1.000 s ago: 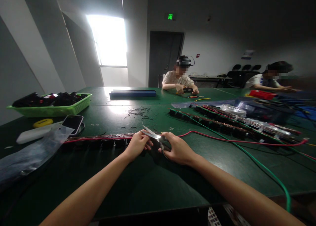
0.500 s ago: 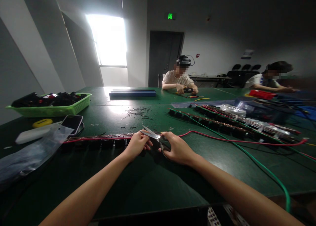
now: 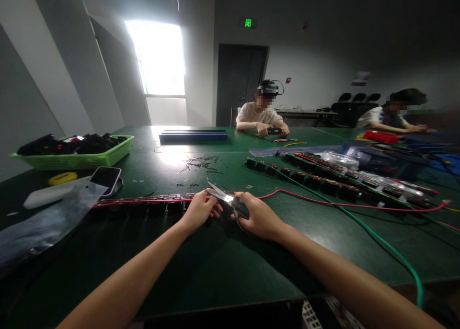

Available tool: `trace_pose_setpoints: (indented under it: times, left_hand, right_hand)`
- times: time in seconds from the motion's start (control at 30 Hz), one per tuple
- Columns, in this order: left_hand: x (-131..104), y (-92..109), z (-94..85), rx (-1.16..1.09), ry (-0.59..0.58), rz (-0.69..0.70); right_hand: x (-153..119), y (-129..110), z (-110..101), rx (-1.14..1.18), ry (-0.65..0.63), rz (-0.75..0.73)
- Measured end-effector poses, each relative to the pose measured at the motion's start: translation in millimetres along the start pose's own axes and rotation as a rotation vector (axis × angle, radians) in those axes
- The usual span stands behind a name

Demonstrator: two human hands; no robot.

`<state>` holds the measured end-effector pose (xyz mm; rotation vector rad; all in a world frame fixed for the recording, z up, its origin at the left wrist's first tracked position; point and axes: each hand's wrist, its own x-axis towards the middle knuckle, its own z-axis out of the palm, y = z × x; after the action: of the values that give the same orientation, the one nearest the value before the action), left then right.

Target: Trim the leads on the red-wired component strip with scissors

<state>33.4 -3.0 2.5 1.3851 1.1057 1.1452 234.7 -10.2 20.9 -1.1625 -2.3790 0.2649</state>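
Note:
A pair of scissors (image 3: pixel 223 196) is held in my right hand (image 3: pixel 259 217), its fingers closed round the handles and the blades slightly parted, pointing left. My left hand (image 3: pixel 200 210) is closed at the right end of a long dark strip (image 3: pixel 143 204) with red wires along its top, close to the blade tips. What its fingers pinch is too small to make out. A red cable (image 3: pixel 305 199) runs from behind my right hand toward the right side of the green table (image 3: pixel 201 290).
A green basket (image 3: pixel 82 159) of black parts, a phone (image 3: pixel 105 180), a plastic bag (image 3: pixel 53 223) and a yellow item (image 3: pixel 62 178) lie left. Dark clippings (image 3: pixel 201 164) and a blue bar (image 3: pixel 192 136) lie ahead. More strips (image 3: pixel 316 179) and a green cable (image 3: pixel 388 247) lie right. Two people sit beyond.
The scissors have shifted very slightly in my right hand. Both hands stay in nearly the same place.

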Motion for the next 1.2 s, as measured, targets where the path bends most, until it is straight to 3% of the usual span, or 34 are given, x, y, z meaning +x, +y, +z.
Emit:
trace_pose_setpoints:
  times: [0.7, 1.2]
  left_hand:
    - [1.0, -3.6, -0.9, -0.023, -0.005, 0.008]
    - [0.9, -1.8, -0.4, -0.015, 0.000, 0.001]
  right_hand:
    - [-0.6, -6.1, -6.2, 0.097, -0.041, 0.058]
    - [0.4, -2.5, -4.8, 0.074, -0.001, 0.041]
